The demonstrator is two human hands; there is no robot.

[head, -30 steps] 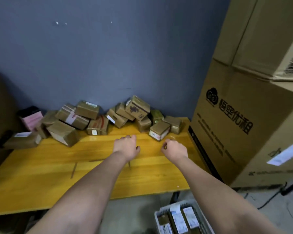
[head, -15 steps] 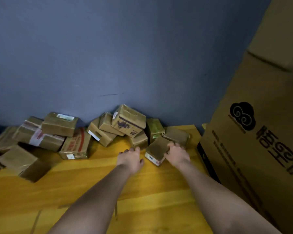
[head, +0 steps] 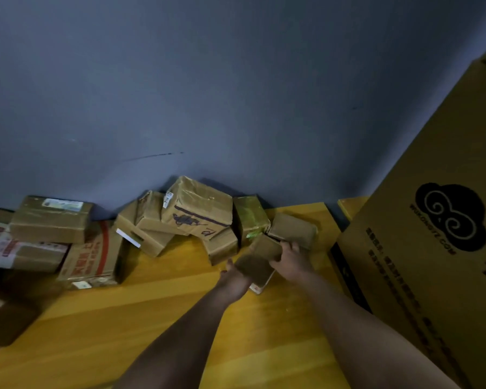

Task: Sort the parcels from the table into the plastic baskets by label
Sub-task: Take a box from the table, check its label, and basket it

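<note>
Gripping a small parcel (head: 260, 258) from both sides, the left hand (head: 234, 277) and right hand (head: 291, 262) hold it tilted at the right of the yellow worktop (head: 124, 318) — just in front of the parcel pile (head: 180, 220) along the far wall. A big carton (head: 432, 248) stands close on the right.

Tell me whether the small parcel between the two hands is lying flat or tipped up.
Tipped up: the small parcel is tilted, its white-labelled edge low toward the table, held between the left hand and right hand.
</note>
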